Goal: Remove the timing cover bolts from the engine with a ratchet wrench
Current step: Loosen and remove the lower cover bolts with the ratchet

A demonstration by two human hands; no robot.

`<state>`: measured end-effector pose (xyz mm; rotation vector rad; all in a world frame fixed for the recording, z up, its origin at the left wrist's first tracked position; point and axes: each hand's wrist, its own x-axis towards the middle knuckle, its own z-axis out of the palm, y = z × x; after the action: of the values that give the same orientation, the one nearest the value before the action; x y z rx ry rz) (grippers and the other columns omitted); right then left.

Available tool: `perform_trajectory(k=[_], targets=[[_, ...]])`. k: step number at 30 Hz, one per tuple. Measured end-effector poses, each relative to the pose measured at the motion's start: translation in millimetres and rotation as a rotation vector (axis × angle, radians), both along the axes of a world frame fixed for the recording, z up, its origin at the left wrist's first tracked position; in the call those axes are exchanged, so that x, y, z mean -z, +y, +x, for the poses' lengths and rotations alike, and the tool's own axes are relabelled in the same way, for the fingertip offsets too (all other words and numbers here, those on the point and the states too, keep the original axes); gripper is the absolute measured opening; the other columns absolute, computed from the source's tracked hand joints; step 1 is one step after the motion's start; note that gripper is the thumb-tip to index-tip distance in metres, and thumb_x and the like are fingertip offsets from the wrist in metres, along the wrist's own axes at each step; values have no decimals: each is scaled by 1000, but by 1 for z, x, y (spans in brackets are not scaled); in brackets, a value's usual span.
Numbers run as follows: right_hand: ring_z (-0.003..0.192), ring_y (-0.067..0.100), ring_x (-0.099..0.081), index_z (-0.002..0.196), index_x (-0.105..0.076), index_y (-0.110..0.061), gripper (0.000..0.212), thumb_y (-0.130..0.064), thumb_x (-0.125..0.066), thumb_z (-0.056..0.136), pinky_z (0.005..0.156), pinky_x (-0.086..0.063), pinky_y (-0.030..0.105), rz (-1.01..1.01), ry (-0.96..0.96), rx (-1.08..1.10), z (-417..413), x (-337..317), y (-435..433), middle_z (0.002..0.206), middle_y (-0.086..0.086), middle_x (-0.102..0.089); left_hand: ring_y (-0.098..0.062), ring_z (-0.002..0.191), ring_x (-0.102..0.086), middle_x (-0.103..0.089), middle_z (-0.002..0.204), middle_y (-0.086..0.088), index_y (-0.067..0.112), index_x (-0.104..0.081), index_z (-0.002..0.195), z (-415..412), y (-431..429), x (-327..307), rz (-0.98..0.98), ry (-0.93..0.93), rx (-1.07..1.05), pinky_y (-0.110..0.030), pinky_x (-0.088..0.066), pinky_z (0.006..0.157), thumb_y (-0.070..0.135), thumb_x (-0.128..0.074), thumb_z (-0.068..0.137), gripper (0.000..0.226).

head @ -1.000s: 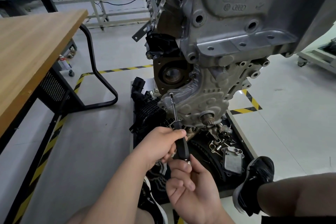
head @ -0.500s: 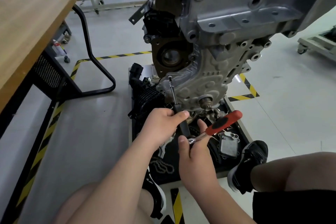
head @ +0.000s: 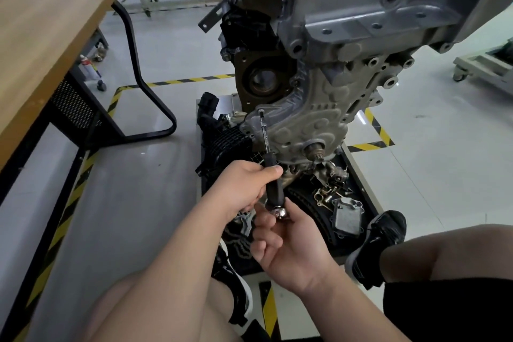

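Note:
The grey timing cover (head: pixel 311 125) forms the lower front of the engine hanging before me. A long driver runs from a bolt (head: pixel 261 111) at the cover's upper left corner down to a black grip (head: pixel 273 186). My left hand (head: pixel 241 189) grips that black part, thumb across it. At the tool's lower end sits the chrome ratchet head (head: pixel 279 212). My right hand (head: pixel 291 244) holds it from below, palm up, fingers curled. The ratchet's red handle is hidden behind this hand.
A black tray (head: pixel 366 203) under the engine holds loose metal parts and a small cooler plate (head: pixel 347 216). The crank stub (head: pixel 315 148) juts from the cover. A wooden table (head: pixel 41 36) stands at left. My shoe (head: pixel 383 233) rests against the tray.
The red ratchet handle, which stuck out to the right half a second ago, has swung back under my right hand. My left hand stays on the black grip.

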<state>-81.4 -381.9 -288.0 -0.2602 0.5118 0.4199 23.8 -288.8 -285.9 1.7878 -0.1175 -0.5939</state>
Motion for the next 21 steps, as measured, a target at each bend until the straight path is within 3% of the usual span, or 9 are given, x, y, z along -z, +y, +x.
perform_trajectory(k=[2,5,7,9,11,13,15,17,21], targets=[[39,11,-30,89,-62,-11,37,-40,-43,100,43,-38,24,-232,3,34,-5,0,1,61,0,-48,-10,34,-32,-42,41,7,22,-54,49,1,-2,1,51,-61,-44,-18,-27,37,47,-72,79,43],[44,13,-44,103,-57,-15,18,-28,-45,102,47,-42,27,-865,-95,93,-13,0,0,68,2,-60,-8,34,-33,-42,40,8,17,-49,51,-1,-6,0,113,-180,-76,-15,-28,36,49,-73,77,48],[51,7,-54,109,-54,-30,11,-28,-48,99,49,-44,19,-1235,-180,80,-17,1,-2,73,-8,-67,-7,34,-35,-42,41,7,16,-48,52,-3,-8,0,129,-227,-93,-15,-28,35,50,-73,77,49],[53,5,-56,110,-52,-34,14,-27,-49,99,49,-44,15,-1322,-208,109,-19,0,1,77,-13,-69,-8,34,-35,-43,44,5,14,-49,55,-6,-10,1,144,-266,-113,-16,-29,35,52,-72,77,49],[47,11,-54,105,-56,-24,9,-26,-47,101,46,-45,20,-1108,-95,165,-19,-7,8,74,-6,-70,-8,36,-35,-43,47,2,14,-49,57,-8,-10,1,137,-265,-124,-17,-29,36,55,-70,76,50],[41,15,-48,93,-56,-12,23,-28,-45,103,44,-43,26,-738,45,208,-15,-12,11,70,2,-69,-8,35,-37,-45,44,5,18,-49,52,-5,-6,1,119,-181,-101,-17,-31,37,58,-67,77,50],[38,13,-45,90,-57,-11,30,-34,-43,103,43,-42,24,-415,169,222,-11,-15,8,67,4,-67,-12,36,-39,-46,43,4,21,-51,48,-2,-2,0,111,-52,-30,-20,-33,39,59,-63,79,50],[36,11,-45,94,-61,-9,32,-35,-45,101,40,-41,20,-155,229,189,-9,-20,3,66,3,-66,-12,35,-38,-47,44,3,17,-60,61,0,-1,0,82,68,44,-19,-32,37,56,-60,83,45],[35,9,-45,88,-66,-5,33,-32,-50,97,39,-42,19,19,215,99,-8,-20,2,66,0,-66,-11,33,-37,-45,43,3,4,-68,93,1,-1,-2,63,111,77,-18,-30,36,58,-60,72,59]])
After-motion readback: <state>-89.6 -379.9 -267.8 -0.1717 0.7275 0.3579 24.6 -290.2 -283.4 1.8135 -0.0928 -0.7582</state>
